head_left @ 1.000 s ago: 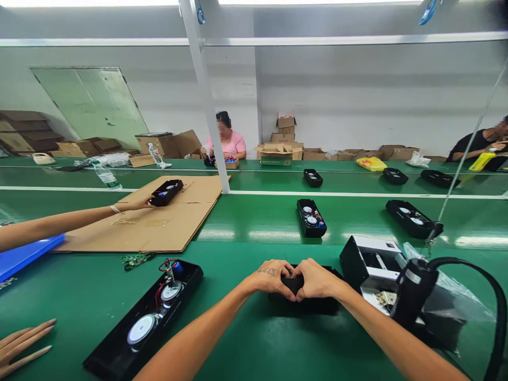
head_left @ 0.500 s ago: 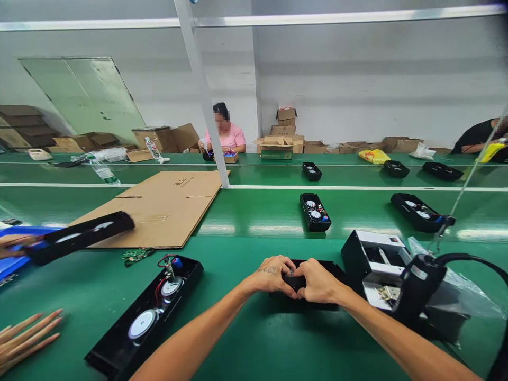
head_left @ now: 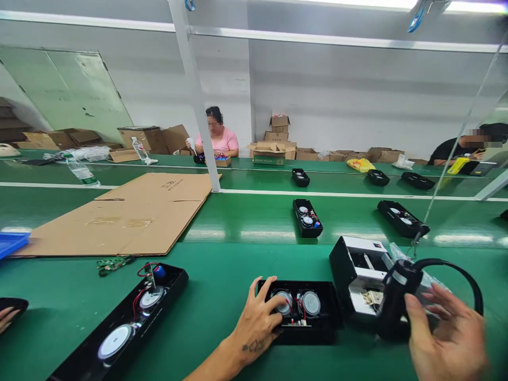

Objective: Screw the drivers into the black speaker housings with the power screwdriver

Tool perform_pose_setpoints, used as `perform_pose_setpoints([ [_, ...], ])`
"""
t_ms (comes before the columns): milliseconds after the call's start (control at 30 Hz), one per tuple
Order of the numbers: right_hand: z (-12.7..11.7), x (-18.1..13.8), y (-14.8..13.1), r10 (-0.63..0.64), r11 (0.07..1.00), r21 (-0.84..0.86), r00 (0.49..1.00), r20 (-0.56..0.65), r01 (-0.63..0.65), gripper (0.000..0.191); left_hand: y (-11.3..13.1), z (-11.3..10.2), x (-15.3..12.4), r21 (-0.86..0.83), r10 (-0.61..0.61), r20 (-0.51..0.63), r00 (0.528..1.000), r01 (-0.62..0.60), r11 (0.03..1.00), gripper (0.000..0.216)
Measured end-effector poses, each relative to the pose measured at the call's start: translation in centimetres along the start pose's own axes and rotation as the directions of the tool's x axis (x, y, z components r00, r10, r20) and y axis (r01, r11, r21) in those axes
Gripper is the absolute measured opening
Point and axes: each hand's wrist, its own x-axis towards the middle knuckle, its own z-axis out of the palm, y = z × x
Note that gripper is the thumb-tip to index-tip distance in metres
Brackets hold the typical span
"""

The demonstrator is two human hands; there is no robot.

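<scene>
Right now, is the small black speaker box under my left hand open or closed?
Open. The speaker box has no cover; two round drivers and wiring show inside, with the left hand on its edge.

Single head cam, worn, looking forward and down across the green table (head_left: 222, 296). Close on both hands at the bottom edge, far wall and seated co-workers in the background. No second view.
</scene>
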Motion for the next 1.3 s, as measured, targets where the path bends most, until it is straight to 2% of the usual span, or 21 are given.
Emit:
perform_pose_setpoints([
  [33, -0.1, 0.3, 1.2, 0.088, 0.992, -0.097, 0.992, 0.088, -0.079, 0.077, 0.0, 0.3, -0.2, 0.027, 0.017, -0.028, 0.999, -0.017, 0.999, 0.015],
  [67, 0.0, 0.6, 2.2, 0.186, 0.973, -0.174, 0.963, 0.193, -0.153, 0.083, -0.1, 0.5, -0.4, 0.044, 0.029, -0.046, 0.999, -0.027, 0.999, 0.015],
  [133, 0.5, 0.9, 3.7, 0.358, 0.927, -0.246, 0.864, 0.354, -0.283, 0.080, -0.2, 0.6, -0.3, 0.061, 0.043, -0.061, 0.997, -0.039, 0.997, 0.018],
  [167, 0.8, 0.9, 4.0, 0.407, 0.911, -0.233, 0.828, 0.386, -0.339, 0.074, -0.3, 0.6, -0.2, 0.067, 0.047, -0.067, 0.997, -0.043, 0.997, 0.019],
  [200, 1.1, 0.7, 4.2, 0.425, 0.905, -0.187, 0.816, 0.391, -0.382, 0.069, -0.3, 0.6, -0.1, 0.074, 0.053, -0.074, 0.996, -0.047, 0.996, 0.020],
  [300, 1.5, -0.2, 4.0, 0.418, 0.874, 0.058, 0.808, 0.415, -0.482, 0.063, -0.3, 0.5, 0.0, 0.104, 0.068, -0.117, 0.991, -0.056, 0.993, 0.017],
  [400, 1.0, -0.3, 2.8, 0.385, 0.777, 0.282, 0.780, 0.494, -0.562, 0.056, -0.2, 0.5, 0.1, 0.116, 0.086, -0.184, 0.979, -0.065, 0.991, 0.020],
  [467, 0.3, 0.5, 1.6, 0.394, 0.732, 0.401, 0.823, 0.410, -0.551, 0.053, 0.0, 0.7, 0.2, 0.115, 0.096, -0.232, 0.968, -0.071, 0.991, 0.024],
  [567, -0.6, 2.5, -0.5, 0.383, 0.696, 0.584, 0.904, 0.189, -0.417, 0.050, 0.5, 1.1, 0.5, 0.121, 0.095, -0.282, 0.955, -0.063, 0.991, 0.024],
  [667, -0.4, 3.8, -1.5, 0.300, 0.746, 0.594, 0.948, 0.106, -0.302, 0.046, 1.0, 1.4, 1.2, 0.122, 0.087, -0.296, 0.951, -0.052, 0.991, 0.025],
  [800, 1.0, 3.9, -1.0, 0.203, 0.838, 0.488, 0.970, 0.136, -0.244, 0.038, 1.2, 1.3, 1.9, 0.101, 0.076, -0.295, 0.953, -0.048, 0.994, 0.028],
  [933, 1.4, 3.9, -0.5, 0.169, 0.865, 0.420, 0.947, 0.274, -0.276, 0.037, 1.2, 1.0, 1.9, 0.087, 0.077, -0.284, 0.956, -0.054, 0.995, 0.030],
  [1067, 0.4, 3.1, 0.1, 0.210, 0.845, 0.348, 0.849, 0.484, -0.407, 0.040, 1.2, 1.1, 1.8, 0.092, 0.069, -0.269, 0.961, -0.046, 0.995, 0.032],
  [1200, -1.3, 1.6, -0.2, 0.221, 0.751, 0.423, 0.796, 0.563, -0.507, 0.048, 1.3, 1.5, 1.8, 0.102, 0.083, -0.289, 0.954, -0.056, 0.993, 0.031],
  [1300, -2.2, 0.9, -2.1, 0.155, 0.639, 0.554, 0.794, 0.587, -0.534, 0.032, 1.3, 1.6, 1.9, 0.106, 0.092, -0.321, 0.942, -0.061, 0.993, 0.031],
])
